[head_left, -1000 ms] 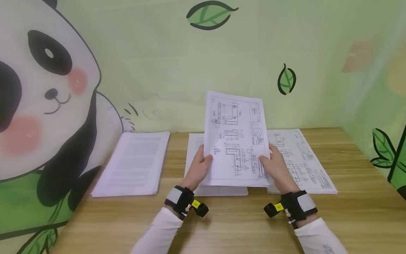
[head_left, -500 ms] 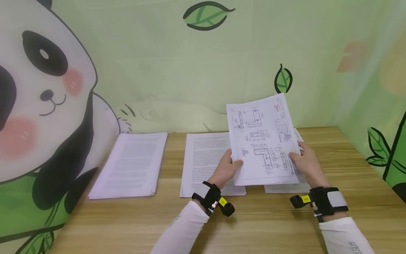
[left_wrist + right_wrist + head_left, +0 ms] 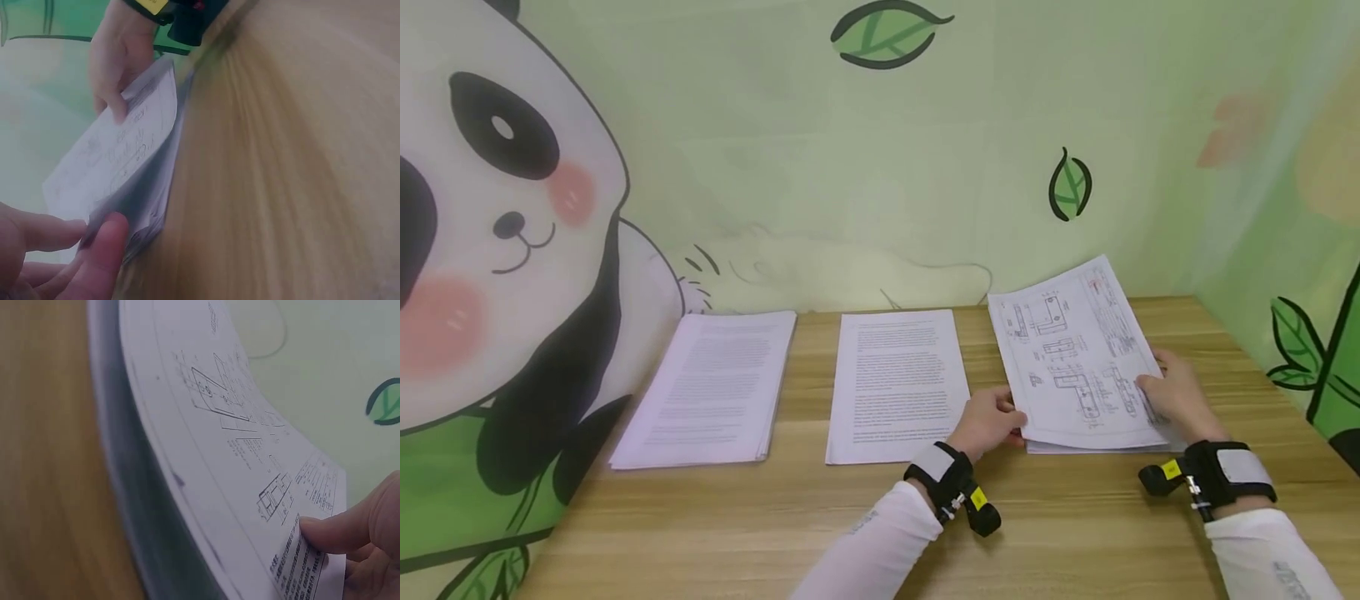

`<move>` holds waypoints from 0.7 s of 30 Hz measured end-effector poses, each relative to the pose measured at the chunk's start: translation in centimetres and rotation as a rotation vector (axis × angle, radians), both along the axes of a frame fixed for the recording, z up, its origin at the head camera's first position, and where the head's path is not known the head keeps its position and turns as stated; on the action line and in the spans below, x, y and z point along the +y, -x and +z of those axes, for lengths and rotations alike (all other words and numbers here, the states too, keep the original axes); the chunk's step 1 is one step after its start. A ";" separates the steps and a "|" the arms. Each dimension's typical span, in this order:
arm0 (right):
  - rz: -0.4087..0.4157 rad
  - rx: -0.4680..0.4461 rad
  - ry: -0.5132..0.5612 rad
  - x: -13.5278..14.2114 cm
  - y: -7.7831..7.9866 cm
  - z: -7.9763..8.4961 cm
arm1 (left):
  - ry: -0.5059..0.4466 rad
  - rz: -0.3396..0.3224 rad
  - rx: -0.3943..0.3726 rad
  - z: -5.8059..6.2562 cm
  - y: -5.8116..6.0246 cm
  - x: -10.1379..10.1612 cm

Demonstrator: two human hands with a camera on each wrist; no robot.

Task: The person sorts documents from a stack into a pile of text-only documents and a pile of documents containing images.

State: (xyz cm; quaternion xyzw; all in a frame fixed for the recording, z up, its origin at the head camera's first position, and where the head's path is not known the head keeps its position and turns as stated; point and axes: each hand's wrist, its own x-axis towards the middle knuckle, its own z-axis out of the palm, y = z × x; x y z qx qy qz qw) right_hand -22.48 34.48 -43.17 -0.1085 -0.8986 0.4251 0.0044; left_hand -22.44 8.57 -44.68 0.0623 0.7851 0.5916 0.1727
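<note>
Brown wood-grain tabletop point(image 3: 700, 525) below, our left hand point(image 3: 988, 423) and right hand point(image 3: 1182, 397) pinch opposite edges of a white rectangular paper drawing point(image 3: 1070, 358), tilted above white stacked paper point(image 3: 1052, 448); probably light, floppy, best held edgewise.

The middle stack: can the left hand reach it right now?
Probably yes: the left hand is beside the middle stack with nothing between, but would first have to release the drawing.

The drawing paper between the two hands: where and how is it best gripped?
The drawing paper is probably best pinched at its side edges, left hand from the left, right hand from the right: it is thin and bowed, with a gap above the stack beneath.
</note>
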 end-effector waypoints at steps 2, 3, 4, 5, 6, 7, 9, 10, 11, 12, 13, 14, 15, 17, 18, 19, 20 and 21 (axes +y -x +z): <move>0.013 -0.005 -0.026 0.4 0.0 -0.2 | 0.034 -0.021 0.010 -0.1 -0.1 0.3; 0.018 -0.006 -0.040 0.5 0.1 -0.3 | 0.050 -0.029 0.015 -0.1 -0.2 0.4; 0.022 -0.007 -0.047 0.7 0.1 -0.4 | 0.063 -0.037 0.019 -0.2 -0.2 0.4; 0.027 -0.004 -0.056 0.8 0.1 -0.5 | 0.071 -0.044 0.019 -0.2 -0.3 0.5; 0.029 0.001 -0.066 1.0 0.1 -0.6 | 0.075 -0.050 0.019 -0.2 -0.3 0.5; 0.031 0.008 -0.077 1.1 0.1 -0.7 | 0.073 -0.052 0.014 -0.2 -0.4 0.5; 0.025 0.028 -0.108 1.3 0.1 -1.0 | 0.065 -0.049 -0.003 -0.1 -0.5 0.5; 0.023 0.036 -0.122 1.4 0.1 -1.1 | 0.062 -0.049 -0.011 -0.1 -0.6 0.5; 0.018 0.044 -0.148 1.4 0.1 -1.3 | 0.061 -0.044 -0.020 -0.1 -0.6 0.5; 0.015 0.051 -0.174 1.5 0.1 -1.4 | 0.060 -0.038 -0.029 -0.1 -0.6 0.5; 0.009 0.053 -0.194 1.5 0.1 -1.5 | 0.060 -0.031 -0.038 -0.1 -0.6 0.6; 0.007 0.052 -0.219 1.4 0.1 -1.5 | 0.068 -0.028 -0.040 -0.1 -0.6 0.6; 0.010 0.046 -0.240 1.3 0.0 -1.5 | 0.076 -0.025 -0.036 -0.1 -0.5 0.6; 0.020 0.033 -0.286 1.0 -0.1 -1.4 | 0.122 -0.033 0.004 -0.2 -0.5 0.7; 0.031 0.027 -0.306 0.8 -0.2 -1.3 | 0.151 -0.040 0.030 -0.3 -0.5 0.7; 0.048 0.016 -0.326 0.6 -0.2 -1.1 | 0.179 -0.046 0.055 -0.4 -0.5 0.7; 0.069 0.007 -0.354 0.4 -0.2 -1.0 | 0.202 -0.049 0.079 -0.4 -0.5 0.8; 0.087 -0.008 -0.372 0.2 -0.3 -0.9 | 0.215 -0.050 0.093 -0.5 -0.5 0.8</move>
